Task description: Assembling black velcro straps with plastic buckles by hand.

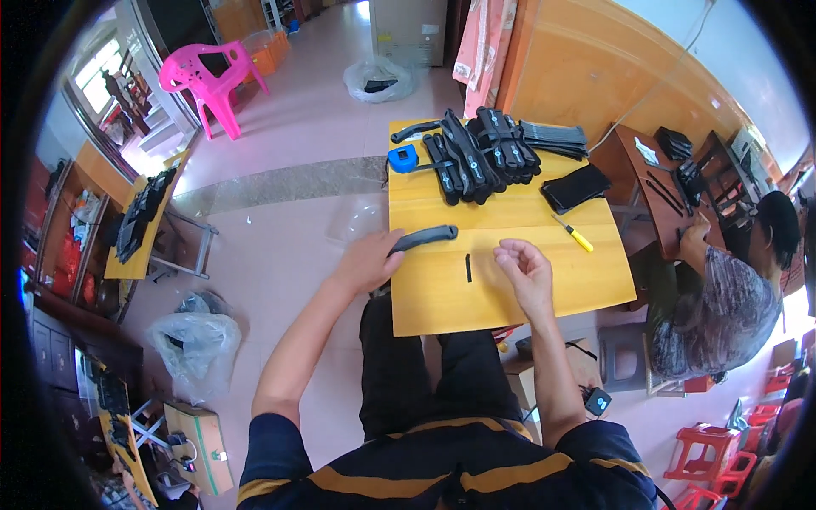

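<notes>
Yellow wood makes up my small counter (pixel 510 289), and it sits over my lap. My left hand (pixel 367 262) has its grip wrapped around one end of a long dark curved handle piece (pixel 425 237), which lies flat near the left edge. My right hand (pixel 525 270) hovers just above the wood with its fingers curled loosely, and its grip has nothing in it. A thin black strip (pixel 468 268) lies between my two hands. A yellow screwdriver (pixel 575 235) rests off to the right. Farther back sit a pile of black handle pieces (pixel 480 153) and a blue tape measure (pixel 403 158).
</notes>
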`<state>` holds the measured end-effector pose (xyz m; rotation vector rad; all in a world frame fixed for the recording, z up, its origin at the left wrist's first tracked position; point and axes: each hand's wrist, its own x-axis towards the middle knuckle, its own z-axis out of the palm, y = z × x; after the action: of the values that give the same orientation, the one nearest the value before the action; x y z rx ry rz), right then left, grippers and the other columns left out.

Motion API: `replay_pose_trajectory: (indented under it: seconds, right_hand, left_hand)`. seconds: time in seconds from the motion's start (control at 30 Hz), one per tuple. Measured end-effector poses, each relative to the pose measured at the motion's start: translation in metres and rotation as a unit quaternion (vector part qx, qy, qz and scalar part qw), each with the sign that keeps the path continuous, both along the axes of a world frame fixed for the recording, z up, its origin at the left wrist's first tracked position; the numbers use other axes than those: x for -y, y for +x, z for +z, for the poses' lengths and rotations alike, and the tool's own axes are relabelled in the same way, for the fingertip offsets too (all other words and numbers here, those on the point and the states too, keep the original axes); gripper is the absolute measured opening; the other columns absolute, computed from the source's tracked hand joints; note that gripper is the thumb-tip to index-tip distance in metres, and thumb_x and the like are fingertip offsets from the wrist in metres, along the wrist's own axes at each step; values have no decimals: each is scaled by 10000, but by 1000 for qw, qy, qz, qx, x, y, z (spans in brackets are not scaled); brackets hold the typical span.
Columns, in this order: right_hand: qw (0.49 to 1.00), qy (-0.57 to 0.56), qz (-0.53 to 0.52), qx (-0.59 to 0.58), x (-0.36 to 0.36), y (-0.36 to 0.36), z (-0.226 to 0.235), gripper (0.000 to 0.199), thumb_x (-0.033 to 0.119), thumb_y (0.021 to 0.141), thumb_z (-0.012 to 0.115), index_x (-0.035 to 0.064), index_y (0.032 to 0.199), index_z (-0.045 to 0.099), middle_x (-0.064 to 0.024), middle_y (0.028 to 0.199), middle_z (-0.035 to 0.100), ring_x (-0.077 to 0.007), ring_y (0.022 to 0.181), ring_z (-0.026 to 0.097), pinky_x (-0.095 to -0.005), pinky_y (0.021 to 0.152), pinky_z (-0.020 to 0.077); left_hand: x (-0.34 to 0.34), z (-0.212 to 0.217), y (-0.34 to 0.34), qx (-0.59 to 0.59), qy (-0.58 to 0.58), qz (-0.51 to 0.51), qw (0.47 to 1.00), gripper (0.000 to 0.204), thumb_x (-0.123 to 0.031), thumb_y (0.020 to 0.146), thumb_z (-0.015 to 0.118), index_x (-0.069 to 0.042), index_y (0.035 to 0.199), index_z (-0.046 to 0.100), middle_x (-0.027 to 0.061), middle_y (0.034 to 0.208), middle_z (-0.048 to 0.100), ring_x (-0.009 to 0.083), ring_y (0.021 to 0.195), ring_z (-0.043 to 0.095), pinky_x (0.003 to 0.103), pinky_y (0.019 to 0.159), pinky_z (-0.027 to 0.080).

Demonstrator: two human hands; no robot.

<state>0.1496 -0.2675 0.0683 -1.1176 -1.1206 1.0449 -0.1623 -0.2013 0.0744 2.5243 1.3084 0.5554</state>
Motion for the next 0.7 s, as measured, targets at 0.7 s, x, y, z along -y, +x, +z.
replay_pose_trajectory:
  seconds: [0.7]
  right_hand:
    - [982,39,49,-180,32,-83,44,203,121,989,593,56,1169,525,-62,1037,689,-116,842,666,-217,625,476]
  left_hand:
    - [120,14,47,884,-239,57,396,272,-365,1059,453,-105,1079,528,51,937,557,221,870,539,390,836,462]
